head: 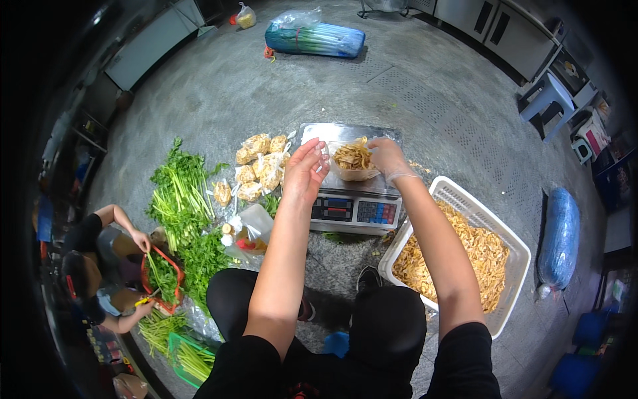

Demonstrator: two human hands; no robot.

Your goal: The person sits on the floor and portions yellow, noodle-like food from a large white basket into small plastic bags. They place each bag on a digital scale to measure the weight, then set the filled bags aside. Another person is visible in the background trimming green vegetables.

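Observation:
A digital scale [355, 209] with a metal top stands on the floor before me. On it sits a clear plastic bag [359, 174] holding brownish dried strips [353, 155]. My right hand [388, 158], in a thin clear glove, is at the bag's right rim, apparently pinching it. At the bag's left rim is my left hand [308, 167], fingers curled near the thin plastic; its grip is unclear. A white perforated basket [518, 249] with a heap of similar strips [478, 259] stands to the right. Several tied bags of the strips [256, 144] lie left of the scale.
Leafy green stalks [182, 194] lie at left, where a co-worker [107, 249] holds yellow-handled scissors beside a red basket [144, 272]. A green basket [174, 349] holds cut stems. A wrapped scallion bundle [316, 40], a blue wrapped bundle [559, 239] and a stool [551, 99] stand or lie farther out.

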